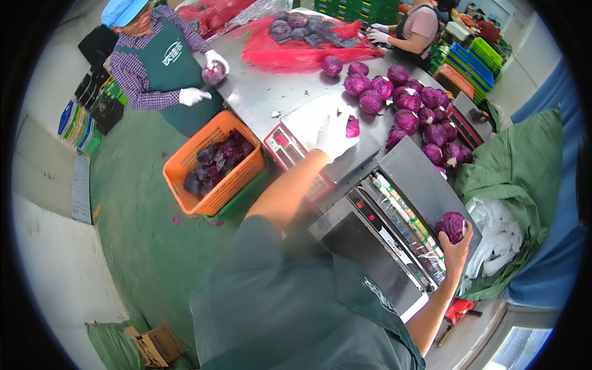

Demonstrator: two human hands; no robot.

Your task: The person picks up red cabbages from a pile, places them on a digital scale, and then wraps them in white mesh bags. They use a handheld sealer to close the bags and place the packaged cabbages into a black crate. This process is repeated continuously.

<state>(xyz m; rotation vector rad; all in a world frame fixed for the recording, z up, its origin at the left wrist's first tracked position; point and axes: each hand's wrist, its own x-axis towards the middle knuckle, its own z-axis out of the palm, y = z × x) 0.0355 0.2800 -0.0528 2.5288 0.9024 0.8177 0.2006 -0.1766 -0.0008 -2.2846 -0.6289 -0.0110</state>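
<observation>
My left hand (334,135), in a white glove, is over the plate of a digital weighing scale (296,152) and grips a red cabbage (352,126) that shows at its right side. My bare right hand (455,247) holds another red cabbage (450,226) over the right part of a film wrapping machine (365,217). Rolls of printed film or tape (407,208) lie in the machine's slot. Many red cabbages (407,121) are heaped on the steel table (259,92) beyond the scale.
An orange basket (212,203) of dark cabbage leaves stands at the table's left edge. A co-worker (162,69) there holds a cabbage; another person (416,27) works at the far side. A red mesh sack (263,51) lies between them. A green sack (518,162) is at the right.
</observation>
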